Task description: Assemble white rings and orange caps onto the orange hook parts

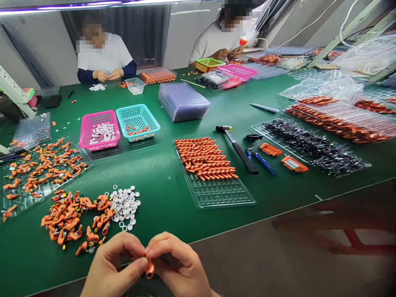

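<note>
At the table's near edge, my left hand (119, 264) and my right hand (179, 264) meet fingertip to fingertip around one small orange part (150, 270). Both thumbs and forefingers pinch it; its rounded end with a dark opening points down. Just beyond my left hand lies a loose pile of orange parts (66, 218) with yellow bits. Touching that pile on its right are white round caps and rings (126, 206). A clear tray (83, 159) with scattered orange parts stands at the left.
Mid-table are a pink basket (83, 136), a blue basket (154, 128), stacked clear trays (184, 103) and a tray of orange pieces (222, 198). A hammer (239, 152), blue-handled pliers (264, 163) and dark parts (315, 144) lie right. Two people (105, 57) (210, 41) sit opposite.
</note>
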`<state>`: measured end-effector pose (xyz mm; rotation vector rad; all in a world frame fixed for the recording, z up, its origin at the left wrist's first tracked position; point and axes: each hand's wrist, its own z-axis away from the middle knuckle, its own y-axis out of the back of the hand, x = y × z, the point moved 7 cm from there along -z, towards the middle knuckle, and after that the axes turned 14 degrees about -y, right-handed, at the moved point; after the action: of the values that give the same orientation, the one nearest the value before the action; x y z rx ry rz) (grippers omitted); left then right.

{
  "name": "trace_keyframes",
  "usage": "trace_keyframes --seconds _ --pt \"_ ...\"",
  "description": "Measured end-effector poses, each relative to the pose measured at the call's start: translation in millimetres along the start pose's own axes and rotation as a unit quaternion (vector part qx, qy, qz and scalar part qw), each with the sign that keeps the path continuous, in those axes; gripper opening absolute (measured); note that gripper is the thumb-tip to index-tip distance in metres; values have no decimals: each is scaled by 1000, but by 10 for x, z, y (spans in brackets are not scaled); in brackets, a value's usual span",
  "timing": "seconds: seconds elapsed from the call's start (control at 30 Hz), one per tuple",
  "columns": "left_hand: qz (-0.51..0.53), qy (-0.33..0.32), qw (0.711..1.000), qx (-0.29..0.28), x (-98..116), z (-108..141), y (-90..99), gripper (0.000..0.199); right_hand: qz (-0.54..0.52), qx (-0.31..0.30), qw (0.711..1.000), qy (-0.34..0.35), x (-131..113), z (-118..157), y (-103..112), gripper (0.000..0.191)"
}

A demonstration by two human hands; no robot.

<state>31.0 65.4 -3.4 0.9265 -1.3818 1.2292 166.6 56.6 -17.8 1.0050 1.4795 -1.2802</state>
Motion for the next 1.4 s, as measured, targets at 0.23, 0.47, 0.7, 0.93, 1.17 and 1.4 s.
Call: trace_keyframes --seconds 0.23,0.47,0.7,0.93,1.17,1.4 --pt "-118 -106 987 -35 191 29 22 7 -10 1 1000 -10 -5 -11 15 15" --pt "-67 -64 996 -5 63 58 43 8 -17 4 1000 -13 -15 6 8 13" --pt "127 59 990 27 -168 68 -74 20 35 1 999 24 -90 22 9 17" --pt "19 52 998 11 -98 67 -42 23 92 0 995 35 -113 12 47 16" --pt "-104 -74 991 -34 30 54 21 7 98 -31 994 23 -189 -35 45 18" --pt "-241 -208 942 -109 208 38 12 24 111 -50 993 -11 -229 -38 63 11"
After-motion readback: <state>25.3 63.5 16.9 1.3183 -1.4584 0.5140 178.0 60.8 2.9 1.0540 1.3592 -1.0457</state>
